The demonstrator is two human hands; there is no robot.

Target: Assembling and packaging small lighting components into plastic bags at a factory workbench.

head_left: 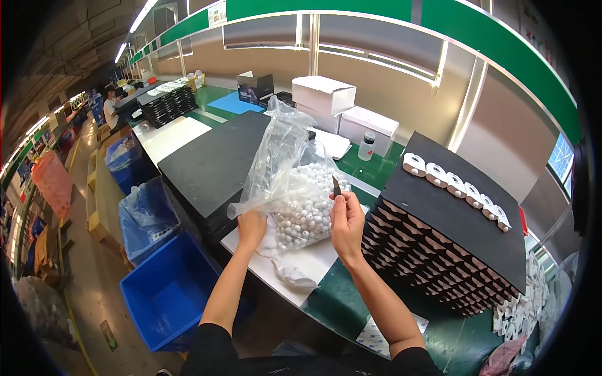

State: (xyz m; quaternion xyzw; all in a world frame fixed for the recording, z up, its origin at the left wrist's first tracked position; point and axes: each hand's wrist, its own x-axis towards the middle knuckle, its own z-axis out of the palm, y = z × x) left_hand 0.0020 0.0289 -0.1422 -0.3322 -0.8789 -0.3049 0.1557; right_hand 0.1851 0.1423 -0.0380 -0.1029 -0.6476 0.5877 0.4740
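Knife [337, 187] (dark-handled) in right fingers [355, 210]

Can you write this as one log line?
left hand: at clear bag, grip unclear | right hand: holding dark pointed tool | bag contents: white balls

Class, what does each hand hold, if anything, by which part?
Right hand: a small knife, by its handle. Left hand: against the clear bag; whether it grips is hidden.
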